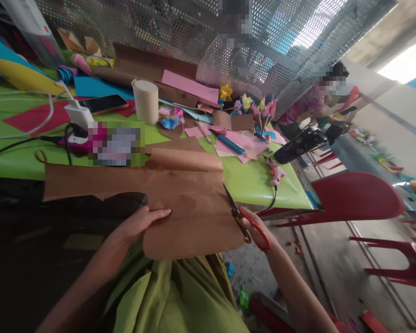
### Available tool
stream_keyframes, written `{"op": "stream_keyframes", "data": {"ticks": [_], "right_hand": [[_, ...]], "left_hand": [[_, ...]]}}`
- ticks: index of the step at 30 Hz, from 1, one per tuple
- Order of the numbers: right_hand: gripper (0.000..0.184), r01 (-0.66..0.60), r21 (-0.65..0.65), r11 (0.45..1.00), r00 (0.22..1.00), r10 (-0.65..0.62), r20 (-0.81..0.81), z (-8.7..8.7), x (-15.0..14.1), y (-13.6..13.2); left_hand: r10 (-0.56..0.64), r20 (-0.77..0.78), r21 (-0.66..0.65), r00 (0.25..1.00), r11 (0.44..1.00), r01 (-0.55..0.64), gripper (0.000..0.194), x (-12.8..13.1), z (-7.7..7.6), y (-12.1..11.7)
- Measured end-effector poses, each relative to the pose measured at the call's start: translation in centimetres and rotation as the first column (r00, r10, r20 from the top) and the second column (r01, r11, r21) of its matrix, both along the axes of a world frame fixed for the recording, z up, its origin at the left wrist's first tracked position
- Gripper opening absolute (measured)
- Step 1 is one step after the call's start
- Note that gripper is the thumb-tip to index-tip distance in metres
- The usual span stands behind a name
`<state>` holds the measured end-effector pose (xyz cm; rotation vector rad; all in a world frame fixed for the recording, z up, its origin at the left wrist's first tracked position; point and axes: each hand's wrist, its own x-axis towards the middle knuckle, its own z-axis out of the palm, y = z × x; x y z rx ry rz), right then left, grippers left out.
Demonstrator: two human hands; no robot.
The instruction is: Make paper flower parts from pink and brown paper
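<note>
A large sheet of brown kraft paper point(190, 199) lies partly on the green table and hangs over its front edge, its lower end curling toward my lap. My left hand point(145, 219) pinches the paper's left side, thumb on top and fingers hidden underneath. In my right hand point(254, 226) are scissors point(233, 202) with red handles, my fingers through the loops. Their blades point up and to the left at the paper's right edge; whether they are cutting into it I cannot tell.
On the green table point(208, 143) are a cream paper cylinder point(147, 101), a phone point(104, 104), a magenta power strip point(76, 143) with cables, a blue cutter point(231, 144), pink paper scraps and a pink glue gun point(276, 173). Right, a red chair point(360, 196) stands near; a person point(308, 99) sits beyond.
</note>
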<state>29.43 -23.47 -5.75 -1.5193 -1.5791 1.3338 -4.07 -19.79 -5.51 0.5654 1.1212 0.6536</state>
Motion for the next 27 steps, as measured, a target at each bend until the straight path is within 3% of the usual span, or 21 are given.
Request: {"op": "stream_keyframes", "data": {"ticks": [10,17,23,27], "right_hand": [[0.058,-0.019,-0.03,0.999,0.999,0.018,-0.038,0.3,0.3,-0.1],[0.061,-0.036,-0.116,0.993,0.995,0.025,-0.098,0.2,0.6,-0.3],[0.061,-0.062,-0.117,0.991,0.993,0.05,-0.105,0.0,0.8,-0.1],[0.061,-0.062,-0.109,0.992,0.993,0.051,-0.103,-0.2,0.8,0.0]], "left_hand": [[-0.002,-0.053,-0.003,0.999,1.0,0.002,0.053,-0.1,1.2,0.3],[0.004,-0.055,0.009,0.998,1.0,-0.003,0.066,-0.7,0.6,0.9],[-0.019,-0.066,0.107,0.998,0.994,0.026,0.049,-0.9,0.9,1.0],[-0.094,-0.129,0.084,0.987,0.991,0.105,0.035,-0.9,1.0,1.1]]}}
